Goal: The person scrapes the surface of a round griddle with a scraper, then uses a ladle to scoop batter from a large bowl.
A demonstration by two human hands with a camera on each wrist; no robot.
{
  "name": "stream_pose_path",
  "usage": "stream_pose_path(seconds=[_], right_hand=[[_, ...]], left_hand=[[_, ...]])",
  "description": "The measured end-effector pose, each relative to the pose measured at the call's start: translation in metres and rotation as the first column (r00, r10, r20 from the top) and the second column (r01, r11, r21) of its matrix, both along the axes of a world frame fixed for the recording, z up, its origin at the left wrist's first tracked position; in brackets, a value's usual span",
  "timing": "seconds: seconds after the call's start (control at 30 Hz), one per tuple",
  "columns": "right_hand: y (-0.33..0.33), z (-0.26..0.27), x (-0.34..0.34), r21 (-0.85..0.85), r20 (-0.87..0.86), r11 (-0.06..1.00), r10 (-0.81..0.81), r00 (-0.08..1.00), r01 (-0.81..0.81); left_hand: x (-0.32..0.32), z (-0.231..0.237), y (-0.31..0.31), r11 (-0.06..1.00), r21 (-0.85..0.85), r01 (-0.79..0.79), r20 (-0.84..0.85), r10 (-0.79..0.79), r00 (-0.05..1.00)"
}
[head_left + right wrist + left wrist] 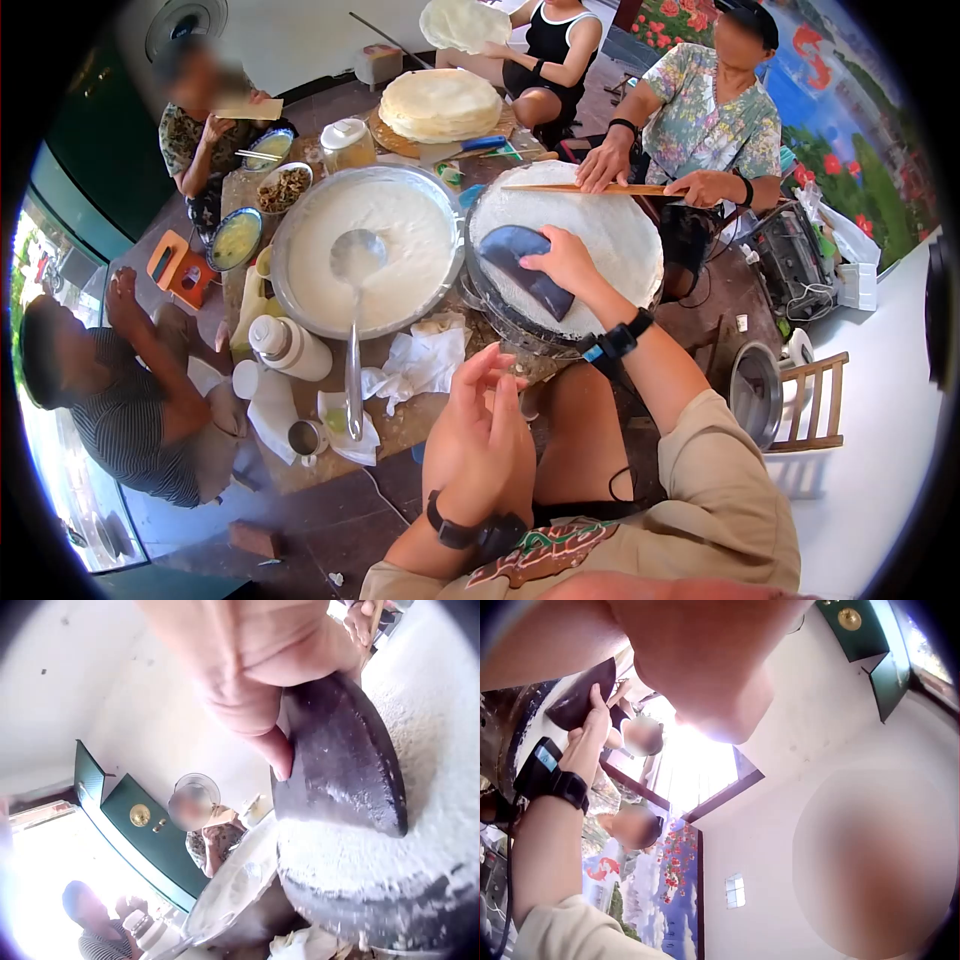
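Note:
My right hand [562, 262] pinches a dark half-moon scraper [518, 262], thumb on one face. The scraper's curved edge lies against the pale batter coating on a round griddle [337, 889]. In the right wrist view the thumb presses the flat side of the scraper [337, 757], and its other fingers are hidden behind it. Raised in front of my body, my left hand [490, 425] holds nothing, its fingers loosely bent. Beside the griddle sits a wide metal basin [290, 290] of white batter, with a ladle [355, 340] resting in it.
Across the griddle a person's hands hold a long wooden stick [590, 188] over its far side. A stack of thin pancakes [440, 105] lies behind the basin. A white bottle [290, 348], crumpled tissue [425, 358] and a metal cup [307, 438] stand near the table's front edge.

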State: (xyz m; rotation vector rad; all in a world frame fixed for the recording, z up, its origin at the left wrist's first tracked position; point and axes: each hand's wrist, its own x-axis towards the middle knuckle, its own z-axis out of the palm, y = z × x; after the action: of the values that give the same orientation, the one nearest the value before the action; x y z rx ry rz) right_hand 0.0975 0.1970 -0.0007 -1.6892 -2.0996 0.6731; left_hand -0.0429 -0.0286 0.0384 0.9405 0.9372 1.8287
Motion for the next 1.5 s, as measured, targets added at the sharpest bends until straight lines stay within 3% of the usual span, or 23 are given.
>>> stream_pose_path(seconds=[0.13, 0.23, 0.27, 0.53, 0.67, 0.8, 0.83, 0.9, 0.97, 1.0, 1.07, 1.13, 1.17, 1.37, 1.5], right_hand=[[0.035, -0.014, -0.007, 0.099, 0.014, 0.992, -0.084, 0.996, 0.082], [0.061, -0.007, -0.014, 0.086, 0.144, 0.985, -0.161, 0.976, 0.150], [0.066, -0.002, -0.015, 0.003, 0.156, 0.986, -0.165, 0.974, 0.166], [0.092, 0.009, -0.003, -0.063, 0.206, 0.952, -0.280, 0.937, 0.299], [0.097, -0.001, 0.012, -0.042, 0.203, 0.935, -0.337, 0.919, 0.352], [0.083, 0.023, 0.027, 0.079, 0.258, 0.901, -0.432, 0.865, 0.426], [0.082, 0.028, 0.029, 0.197, 0.327, 0.913, -0.405, 0.854, 0.358], [0.067, 0.038, 0.025, 0.362, 0.293, 0.906, -0.333, 0.896, 0.219], [0.059, 0.023, 0.020, 0.355, 0.378, 0.933, -0.080, 0.922, -0.065], [0.052, 0.006, 0.019, 0.372, 0.324, 0.895, 0.123, 0.938, -0.246], [0.018, -0.003, 0.002, 0.258, 0.197, 0.879, 0.358, 0.913, -0.400], [-0.005, -0.017, -0.007, 0.426, 0.270, 0.747, 0.434, 0.860, -0.511], [-0.013, -0.024, -0.008, 0.495, 0.308, 0.668, 0.463, 0.831, -0.556], [-0.045, -0.028, 0.011, 0.352, 0.325, 0.746, 0.469, 0.821, -0.565], [-0.055, -0.031, 0.032, 0.363, 0.323, 0.726, 0.489, 0.810, -0.584]], left_hand=[[-0.001, -0.006, 0.002, 1.000, 0.004, 0.015, 0.005, -0.015, 1.000], [0.003, -0.007, 0.006, 1.000, 0.027, -0.001, 0.005, 0.001, 1.000], [0.005, -0.007, 0.006, 1.000, 0.026, -0.006, 0.009, 0.006, 1.000], [0.014, -0.011, 0.010, 0.999, 0.028, -0.017, 0.005, 0.017, 1.000], [0.012, -0.011, 0.009, 1.000, 0.018, -0.024, -0.013, 0.024, 1.000], [0.005, -0.011, 0.006, 0.999, 0.008, -0.031, 0.006, 0.031, 0.999], [0.004, -0.011, 0.008, 0.999, 0.012, -0.043, 0.016, 0.043, 0.999], [-0.001, -0.008, 0.011, 0.998, 0.024, -0.054, -0.008, 0.054, 0.998], [-0.004, -0.008, 0.011, 0.998, 0.022, -0.052, 0.010, 0.052, 0.999], [-0.005, -0.008, 0.012, 0.999, 0.021, -0.050, 0.038, 0.049, 0.998], [-0.005, -0.008, 0.011, 0.998, 0.018, -0.063, 0.064, 0.062, 0.996], [-0.004, -0.010, 0.010, 0.995, 0.044, -0.091, 0.060, 0.089, 0.994], [-0.003, -0.011, 0.009, 0.993, 0.051, -0.103, 0.057, 0.100, 0.993], [-0.002, -0.011, 0.011, 0.990, 0.041, -0.137, 0.003, 0.137, 0.991], [0.000, -0.012, 0.012, 0.985, 0.042, -0.165, -0.014, 0.166, 0.986]])
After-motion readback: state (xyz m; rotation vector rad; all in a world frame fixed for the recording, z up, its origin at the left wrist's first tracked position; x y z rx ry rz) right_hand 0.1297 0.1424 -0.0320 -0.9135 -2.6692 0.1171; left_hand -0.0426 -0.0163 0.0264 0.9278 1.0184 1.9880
